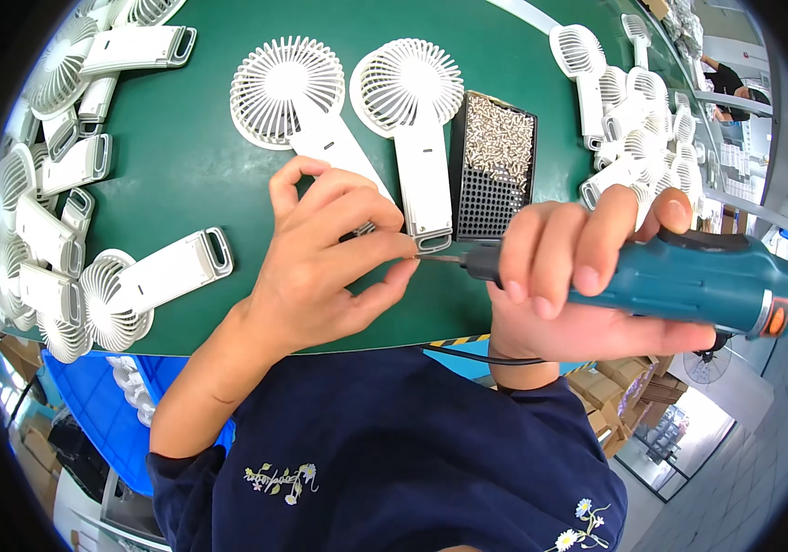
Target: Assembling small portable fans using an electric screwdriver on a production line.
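Head view: one teal electric screwdriver point(689, 283), gripped in my right hand point(550, 267), body across the palm, bit point(443, 258) pointing left. My left hand point(320, 258): thumb and forefinger at the bit's tip; whether they pinch anything, I cannot tell. Beyond: two white handheld fans point(423, 175); beside them, one black tray point(486, 204) of silver screws point(500, 138); green tabletop point(182, 175) beneath.

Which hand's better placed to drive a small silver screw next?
Probably your right hand: it grips the teal, cylindrical electric screwdriver, its thin metal bit pointing toward your left hand, which holds no driver.
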Demonstrator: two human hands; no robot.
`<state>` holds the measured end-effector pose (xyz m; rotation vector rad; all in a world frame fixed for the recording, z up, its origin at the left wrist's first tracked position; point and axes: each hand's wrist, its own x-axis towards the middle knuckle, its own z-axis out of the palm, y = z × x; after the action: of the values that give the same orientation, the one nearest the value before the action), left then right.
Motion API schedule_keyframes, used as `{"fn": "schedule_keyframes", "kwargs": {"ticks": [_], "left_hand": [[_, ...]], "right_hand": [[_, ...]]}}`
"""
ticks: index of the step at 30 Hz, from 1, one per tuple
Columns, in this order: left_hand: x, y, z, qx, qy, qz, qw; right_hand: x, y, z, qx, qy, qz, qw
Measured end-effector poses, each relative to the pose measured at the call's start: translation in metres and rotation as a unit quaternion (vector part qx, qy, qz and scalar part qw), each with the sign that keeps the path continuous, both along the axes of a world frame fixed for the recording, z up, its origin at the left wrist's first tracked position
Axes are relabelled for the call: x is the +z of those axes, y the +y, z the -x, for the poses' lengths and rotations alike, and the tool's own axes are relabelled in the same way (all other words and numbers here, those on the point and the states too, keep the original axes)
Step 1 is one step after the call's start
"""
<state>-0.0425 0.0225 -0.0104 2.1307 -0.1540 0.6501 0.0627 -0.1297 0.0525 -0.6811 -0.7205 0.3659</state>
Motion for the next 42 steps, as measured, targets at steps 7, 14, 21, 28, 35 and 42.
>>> {"fn": "schedule_keyframes", "kwargs": {"ticks": [7,14,21,28,35,42], "left_hand": [[0.004,0.011,0.002,0.049,0.040,-0.028,0.998],[0.000,0.013,0.005,0.069,0.054,-0.028,0.996],[0.000,0.013,0.005,0.068,0.069,-0.028,0.995],[-0.001,0.011,0.006,0.061,0.069,-0.031,0.995],[-0.004,0.010,0.006,0.059,0.063,-0.027,0.996],[-0.004,0.012,0.006,0.058,0.062,-0.020,0.996]], "right_hand": [[0.000,0.011,0.009,0.053,-0.084,0.059,0.993],[-0.009,0.030,0.010,0.071,-0.145,0.044,0.986],[-0.007,0.028,0.009,0.082,-0.126,0.080,0.985],[-0.007,0.025,0.013,0.082,-0.099,0.076,0.989],[-0.003,0.023,0.023,0.099,-0.077,0.106,0.986],[-0.011,0.029,0.017,0.135,-0.103,0.077,0.982]]}}
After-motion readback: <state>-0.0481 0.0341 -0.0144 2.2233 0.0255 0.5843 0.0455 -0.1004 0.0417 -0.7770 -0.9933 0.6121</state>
